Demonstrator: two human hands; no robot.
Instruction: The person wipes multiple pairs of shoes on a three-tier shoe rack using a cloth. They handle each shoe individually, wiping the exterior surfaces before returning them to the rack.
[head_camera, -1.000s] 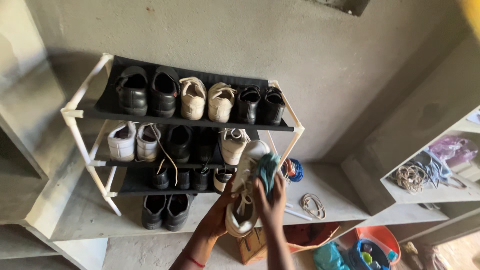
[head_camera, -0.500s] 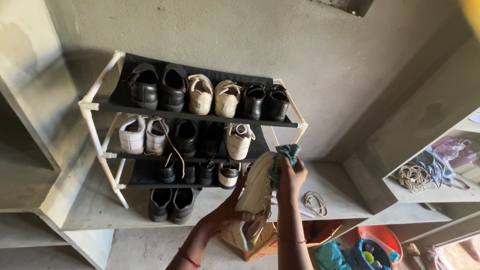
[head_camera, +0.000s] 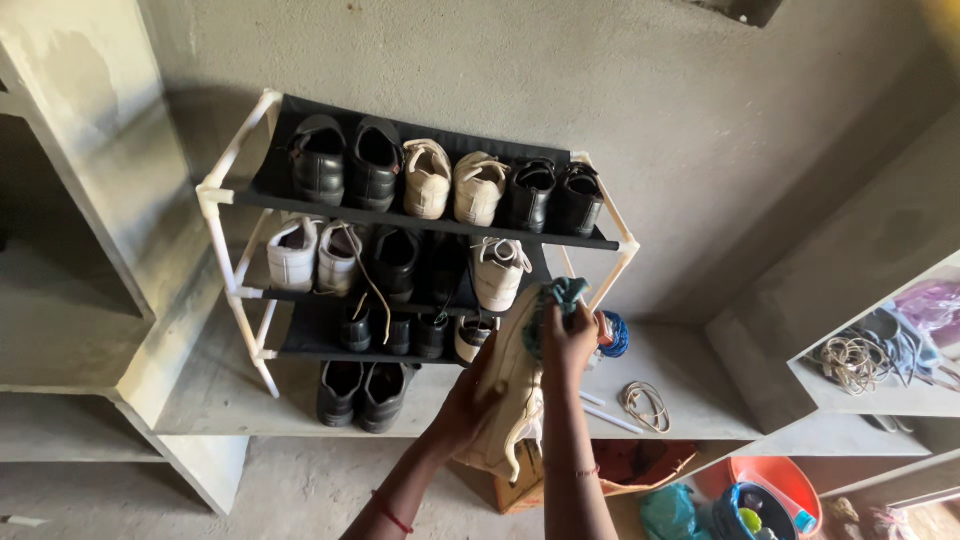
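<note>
My left hand (head_camera: 468, 400) grips a beige lace-up shoe (head_camera: 512, 385) from the side and holds it up in front of a shoe rack (head_camera: 240, 190). My right hand (head_camera: 568, 335) presses a crumpled teal cloth (head_camera: 552, 300) against the upper part of that shoe. The rack has white tube legs and black fabric shelves. Its top shelf carries black, beige and black pairs. The middle shelf has a white pair, dark shoes and one beige shoe (head_camera: 497, 270). More dark shoes sit lower down and on the concrete ledge.
A grey concrete wall stands behind the rack. On the ledge (head_camera: 690, 385) to the right lie a coil of cord (head_camera: 646, 403) and a blue coil (head_camera: 614, 335). Below are an orange tub (head_camera: 775, 482), a cardboard box (head_camera: 610, 472) and a teal bag. Concrete shelves at right hold rope.
The view has shifted so the rack sits further right. My right hand with the cloth has slid up along the shoe, which my left hand now holds higher and more upright.
</note>
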